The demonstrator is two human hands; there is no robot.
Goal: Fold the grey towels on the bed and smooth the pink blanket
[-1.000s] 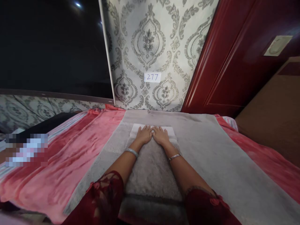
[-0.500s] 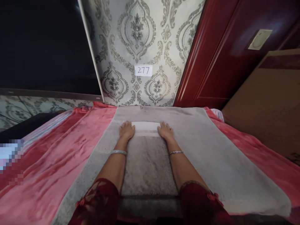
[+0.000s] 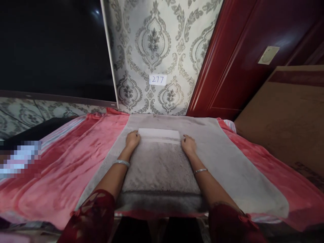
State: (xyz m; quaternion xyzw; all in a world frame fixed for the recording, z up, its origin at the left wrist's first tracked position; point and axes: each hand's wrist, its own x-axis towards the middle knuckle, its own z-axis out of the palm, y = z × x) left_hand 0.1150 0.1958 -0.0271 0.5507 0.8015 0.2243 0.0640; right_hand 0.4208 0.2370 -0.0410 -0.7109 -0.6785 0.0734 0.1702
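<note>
A folded grey towel (image 3: 159, 162) with a white band across its far end lies in front of me on a larger, smooth light-grey cloth (image 3: 243, 182). My left hand (image 3: 133, 139) is at the towel's far left corner, its curled fingers closed on the edge. On the other side, my right hand (image 3: 189, 144) is beside the far right corner. Its thumb is close to the towel's edge, and the bent fingers are apart from it with nothing visible between them.
A pink blanket (image 3: 101, 141) spreads beneath the grey cloth. Beyond it are a patterned wall (image 3: 174, 60) with a paper label (image 3: 157, 80), a dark screen (image 3: 50, 50) at left, a red door (image 3: 227, 67) and a cardboard box (image 3: 286, 118) at right.
Both hands have moved apart, from lying spread on the towel's far end to its side edges. Their fingers are more bent now. The view has shifted, showing more of the near edge.
</note>
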